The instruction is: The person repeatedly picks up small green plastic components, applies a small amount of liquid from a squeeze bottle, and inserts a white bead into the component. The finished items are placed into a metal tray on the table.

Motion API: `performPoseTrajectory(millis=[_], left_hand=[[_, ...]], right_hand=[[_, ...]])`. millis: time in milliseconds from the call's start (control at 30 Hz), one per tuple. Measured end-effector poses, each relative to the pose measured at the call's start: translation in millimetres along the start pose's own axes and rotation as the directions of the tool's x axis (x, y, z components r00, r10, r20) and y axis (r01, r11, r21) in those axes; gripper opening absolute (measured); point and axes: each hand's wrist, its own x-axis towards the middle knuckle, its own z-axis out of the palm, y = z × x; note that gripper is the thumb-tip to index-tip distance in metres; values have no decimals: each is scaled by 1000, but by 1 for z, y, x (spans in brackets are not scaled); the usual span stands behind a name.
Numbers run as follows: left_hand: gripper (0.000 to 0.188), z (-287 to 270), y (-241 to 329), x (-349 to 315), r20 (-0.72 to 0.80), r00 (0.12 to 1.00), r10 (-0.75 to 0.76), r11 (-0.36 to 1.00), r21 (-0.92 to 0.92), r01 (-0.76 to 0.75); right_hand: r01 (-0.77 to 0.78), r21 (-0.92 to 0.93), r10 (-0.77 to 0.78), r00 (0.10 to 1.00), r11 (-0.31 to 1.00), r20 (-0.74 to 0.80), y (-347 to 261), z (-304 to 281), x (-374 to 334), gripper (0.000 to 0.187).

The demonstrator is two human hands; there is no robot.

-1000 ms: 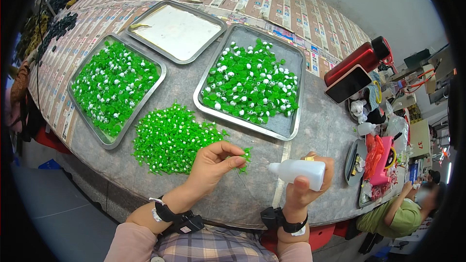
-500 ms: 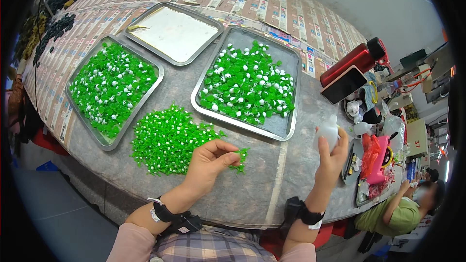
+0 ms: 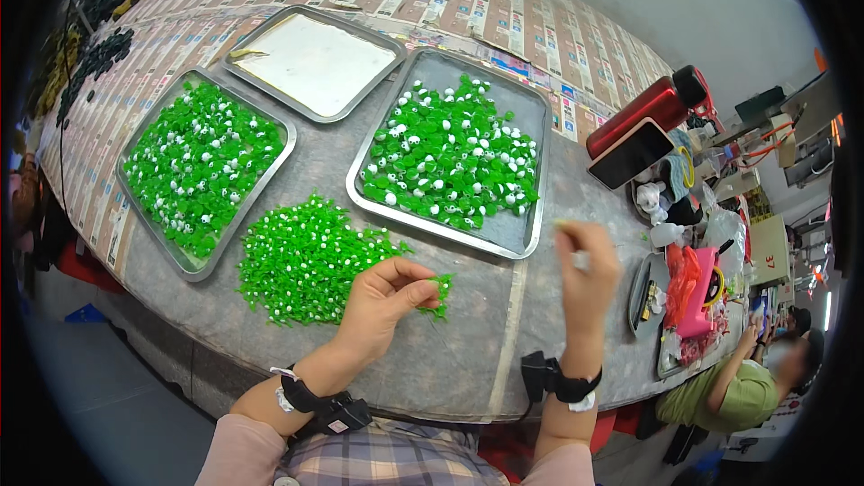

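Left hand [image 3: 380,302], bare, pinches a small green piece [image 3: 441,293] between thumb and fingertips, which partly cover it. Right hand [image 3: 590,261], level with it or slightly farther out, is motion-blurred with fingers curled in; a whitish patch shows there, but whether it grips anything cannot be told. Just left of the left hand lies a heap [image 3: 301,261] of spiky green bits flecked with white. Beyond both hands, a shiny metal tray [image 3: 525,110] holds overlapping green discs and rounded white beads, many half buried.
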Motion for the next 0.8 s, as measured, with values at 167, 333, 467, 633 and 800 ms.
performPoseTrajectory(millis=[167, 333, 467, 633, 800], left_hand=[[10, -1, 0, 2, -19, 1000, 3, 1000, 2, -3], [10, -2, 0, 3, 5, 1000, 17, 1000, 2, -17], [9, -2, 3, 0, 71, 997, -21, 1000, 4, 21], [9, 0, -2, -1, 127, 990, -58, 998, -31, 62], [10, 0, 1, 0, 115, 989, -91, 992, -77, 101]], right_hand=[[169, -86, -124, 914, 982, 385, 6, 58, 13, 11], [195, -134, -116, 886, 972, 449, 7, 68, 14, 14], [-165, 222, 51, 894, 961, 444, -12, 40, 10, 15], [-519, 682, 92, 825, 516, 558, -28, 34, -30, 20], [-608, 732, 129, 789, 307, 601, -33, 41, -47, 20]])
